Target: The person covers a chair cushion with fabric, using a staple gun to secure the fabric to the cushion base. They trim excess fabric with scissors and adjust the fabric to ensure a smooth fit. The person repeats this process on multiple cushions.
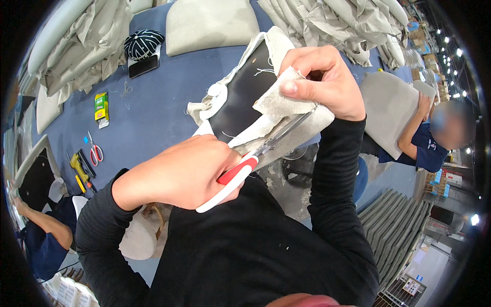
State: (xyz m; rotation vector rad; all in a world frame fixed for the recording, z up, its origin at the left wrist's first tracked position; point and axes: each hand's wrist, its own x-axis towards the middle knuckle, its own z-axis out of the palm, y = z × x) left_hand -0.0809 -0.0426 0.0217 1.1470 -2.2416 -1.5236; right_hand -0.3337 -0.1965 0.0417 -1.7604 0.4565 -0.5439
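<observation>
My left hand (pixel 186 166) is closed round the red-and-white handles of a pair of scissors (pixel 234 180). Their metal blades point up and right along the beige fabric (pixel 291 102), against its loose edge. My right hand (pixel 327 77) pinches a folded flap of that fabric between thumb and fingers, just beyond the blade tips. The fabric belongs to a cushion-like panel with a black backing (pixel 239 97), tilted in front of me above the table's near edge. White edging and loose threads show round the backing. The palm side of my left hand is hidden.
On the blue table (pixel 169 97) lie a phone (pixel 143 67), a striped black-and-white cap-like item (pixel 143 44), a yellow-green box (pixel 102 107), other scissors (pixel 95 153) and a yellow tool (pixel 79 166). Beige covered pads (pixel 209 25) surround them. Co-workers (pixel 429 138) are at both sides.
</observation>
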